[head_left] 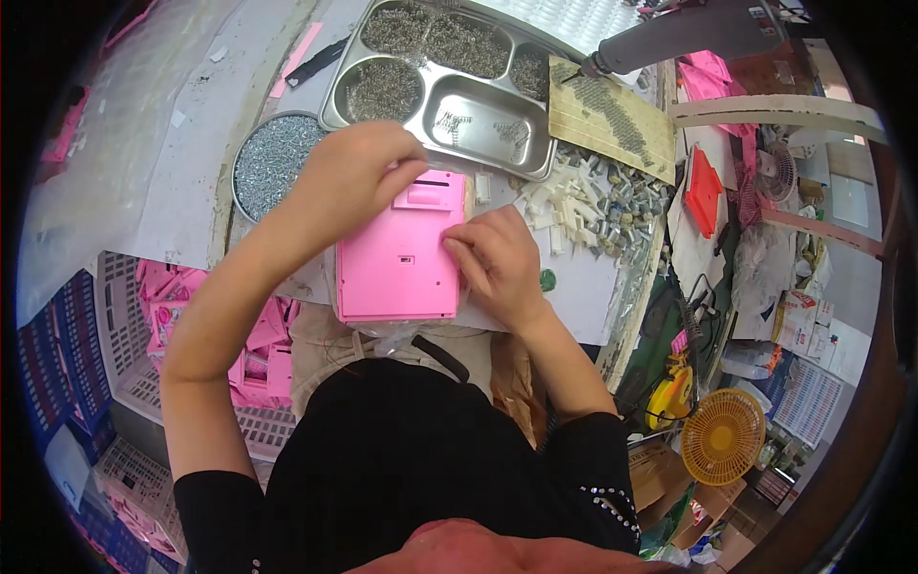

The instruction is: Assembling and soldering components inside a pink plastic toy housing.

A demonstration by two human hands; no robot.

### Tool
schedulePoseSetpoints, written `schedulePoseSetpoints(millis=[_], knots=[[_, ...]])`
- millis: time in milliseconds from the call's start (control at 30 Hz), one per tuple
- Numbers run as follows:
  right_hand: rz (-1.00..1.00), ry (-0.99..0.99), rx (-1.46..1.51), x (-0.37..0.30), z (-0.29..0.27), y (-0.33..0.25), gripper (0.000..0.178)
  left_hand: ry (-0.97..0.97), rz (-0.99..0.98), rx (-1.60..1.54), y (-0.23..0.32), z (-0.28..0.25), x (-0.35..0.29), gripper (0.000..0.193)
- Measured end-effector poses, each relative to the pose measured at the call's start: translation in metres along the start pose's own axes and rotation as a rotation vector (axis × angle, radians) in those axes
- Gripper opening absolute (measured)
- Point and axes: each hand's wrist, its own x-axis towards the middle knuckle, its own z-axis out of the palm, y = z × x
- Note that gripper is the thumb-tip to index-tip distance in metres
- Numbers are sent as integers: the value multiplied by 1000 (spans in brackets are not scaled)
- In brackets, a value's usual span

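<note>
A flat pink plastic case [397, 273] lies on the worktable in front of me, with a small slot at its middle and a raised part with a dark slit near its far end. My left hand [368, 172] is over the case's far left corner, its fingers curled together; whatever is between the fingertips is hidden. At the case's right edge, my right hand [499, 260] has thumb and forefinger brought close together against the side, gripping the edge.
A metal compartment tray [440, 134] of springs and small parts stands beyond the case. Left of it is a round bowl of screws [275, 158]. White plastic pieces [564, 201], a yellowish board [612, 120] and an electric screwdriver [684, 40] are at right. A basket [120, 325] holds pink parts.
</note>
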Motion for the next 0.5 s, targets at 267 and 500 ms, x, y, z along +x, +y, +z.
schedulePoseSetpoints(millis=[267, 500], knots=[[-111, 103, -101, -9, 13, 10, 21, -230, 87, 139, -11, 25, 33, 12], [-173, 25, -87, -2, 7, 14, 23, -421, 181, 233, -6, 12, 48, 13]])
